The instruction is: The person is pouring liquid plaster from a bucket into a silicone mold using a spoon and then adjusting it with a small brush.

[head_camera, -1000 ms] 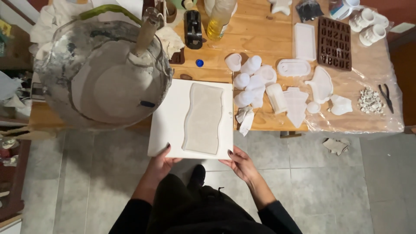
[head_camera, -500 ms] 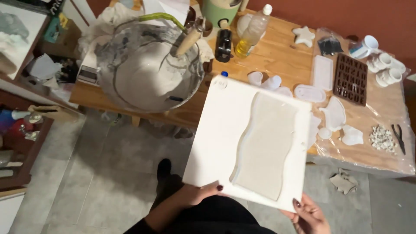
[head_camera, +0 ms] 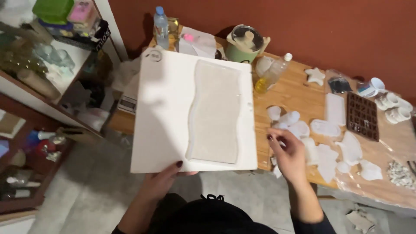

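Left hand (head_camera: 167, 180) grips the white board (head_camera: 167, 121) at its near edge, about 6 o'clock on the board, thumb on top with a dark-painted nail, fingers hidden beneath. The board is held up off the desk (head_camera: 290, 93), roughly level, covering the desk's left part. On the board sits a wavy-edged slab (head_camera: 214, 115), pale grey, long axis running 12 to 6 o'clock, lying right of the board's middle. A faint ring mark shows at the board's far left corner.

Right hand (head_camera: 288, 156) is off the board, just to its right at 3 o'clock, loosely curled with fingertips drawn together; whether it pinches anything I cannot tell. It hovers over the desk's near edge, above small white moulds (head_camera: 292, 123).

On the desk, from the right hand:
- 12 o'clock: clear bottle (head_camera: 274, 73) with yellow liquid, tilted, white cap.
- 11 o'clock: green pot (head_camera: 245, 45) with glass lid, at the far edge.
- 2 o'clock: white star (head_camera: 315, 76); dark brown grid mould (head_camera: 362, 116); long white rectangular mould (head_camera: 336, 108) just left of it.
- 2 to 3 o'clock, far right: white cups (head_camera: 392, 106) clustered.
- 3 o'clock: flat white cast shapes (head_camera: 351, 149) on clear plastic sheet; small heap of pebbles (head_camera: 401, 173) at the right edge.

Beyond the board's far edge: water bottle (head_camera: 161, 28) with blue cap, upright. Shelves (head_camera: 52, 86) at 9 o'clock, crowded with jars and boxes. Red-brown wall behind. Grey floor below.
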